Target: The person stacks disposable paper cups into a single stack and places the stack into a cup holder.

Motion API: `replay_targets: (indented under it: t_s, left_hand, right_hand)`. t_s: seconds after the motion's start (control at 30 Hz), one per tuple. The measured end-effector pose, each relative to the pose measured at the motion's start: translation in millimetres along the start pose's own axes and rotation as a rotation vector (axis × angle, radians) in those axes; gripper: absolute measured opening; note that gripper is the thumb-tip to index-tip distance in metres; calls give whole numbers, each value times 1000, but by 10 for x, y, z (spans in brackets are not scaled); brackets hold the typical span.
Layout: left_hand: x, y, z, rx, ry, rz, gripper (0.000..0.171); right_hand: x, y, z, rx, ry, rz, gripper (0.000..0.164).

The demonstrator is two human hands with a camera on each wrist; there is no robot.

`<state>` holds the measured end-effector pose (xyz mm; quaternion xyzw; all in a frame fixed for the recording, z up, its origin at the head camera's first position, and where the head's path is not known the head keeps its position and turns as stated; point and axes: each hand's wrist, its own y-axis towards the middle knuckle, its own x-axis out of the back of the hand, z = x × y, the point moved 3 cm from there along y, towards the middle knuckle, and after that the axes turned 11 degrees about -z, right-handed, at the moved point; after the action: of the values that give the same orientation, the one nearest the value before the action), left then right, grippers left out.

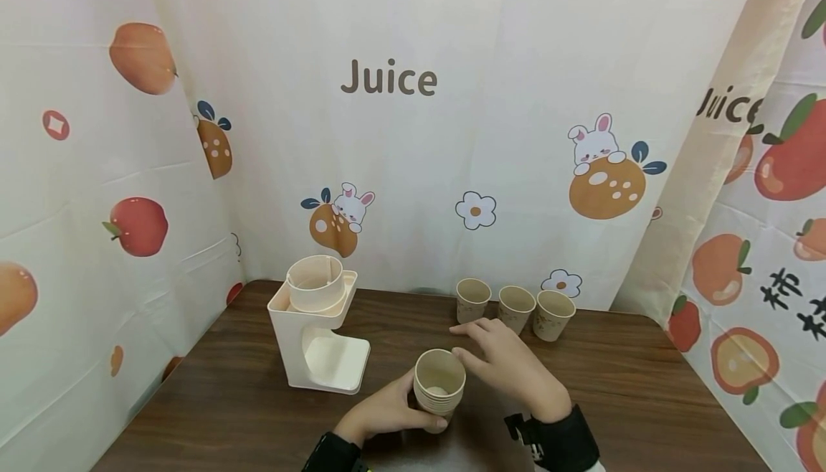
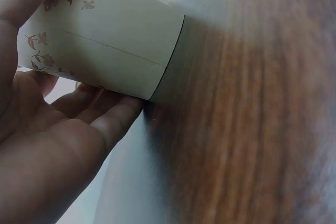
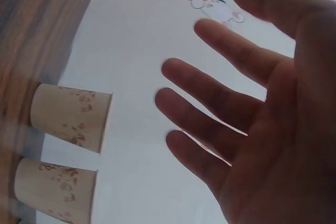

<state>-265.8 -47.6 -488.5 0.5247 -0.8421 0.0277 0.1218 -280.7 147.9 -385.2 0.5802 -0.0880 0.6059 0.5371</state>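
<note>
Paper cups [image 1: 440, 392] — matt, table [image 1: 645, 386] — glossy wood-grain

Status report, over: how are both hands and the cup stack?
Left hand holds cup stack. Right hand empty, fingers spread near stack. Three cups stand beyond; no obstruction seen.

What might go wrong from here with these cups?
The left hand holds the stack of cups from the side, so squeezing too hard might dent one. The stacked cups nest closely, so two could come away together if one is pulled off. The right hand is near three separate cups; a careless sweep might knock one over.
</note>
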Motion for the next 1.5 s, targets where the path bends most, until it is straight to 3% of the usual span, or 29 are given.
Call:
replay_targets:
  t_s: [0.57,0.93,1.13,1.5]
  left_hand:
    - [0,9,8,-6,-6,-7,74]
    - [3,12,12,6,-17,10,76]
    - [9,16,9,2,-11,2,75]
    - [8,5,4,15,-24,2,76]
  right_hand:
    - [-301,111,-342,22,-48,-242,32]
    - [-419,300,-489,22,-96,-337,37]
    - [-464,412,-567,7,-151,-346,36]
    - [-600,600,-692,-45,-235,-281,41]
